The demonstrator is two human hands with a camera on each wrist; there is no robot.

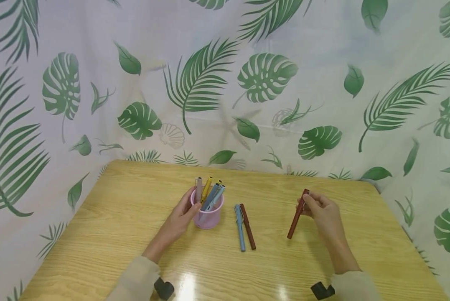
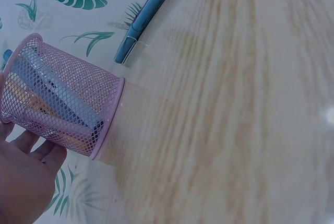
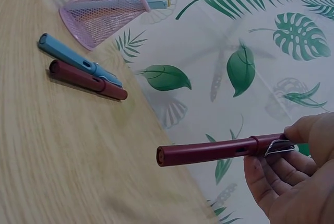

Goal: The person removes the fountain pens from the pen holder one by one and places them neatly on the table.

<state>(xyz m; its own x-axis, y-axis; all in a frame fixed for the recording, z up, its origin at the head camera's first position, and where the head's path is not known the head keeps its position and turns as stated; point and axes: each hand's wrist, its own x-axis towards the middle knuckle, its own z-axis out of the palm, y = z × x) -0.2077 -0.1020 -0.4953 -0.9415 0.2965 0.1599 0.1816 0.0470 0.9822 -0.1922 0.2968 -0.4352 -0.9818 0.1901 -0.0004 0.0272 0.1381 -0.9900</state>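
My right hand [image 1: 316,207] pinches the capped end of a dark red pen [image 1: 297,215], lifted off the wooden table [image 1: 108,234]; the right wrist view shows the same red pen [image 3: 219,151] held clear of the wood between thumb and fingers [image 3: 308,140]. My left hand [image 1: 181,215] holds the left side of a pink mesh pen cup [image 1: 207,213], and its fingers [image 2: 31,148] lie against the cup's wall [image 2: 62,101]. Several pens [image 1: 209,193] stand in the cup. A blue pen [image 1: 240,227] and another dark red pen [image 1: 248,226] lie side by side between the hands.
A leaf-print curtain [image 1: 225,83] hangs close behind and beside the table. The table's right edge [image 1: 409,238] runs near my right hand. Bare wood lies in front of the cup and lying pens, with a bright glare spot [image 1: 185,288] near me.
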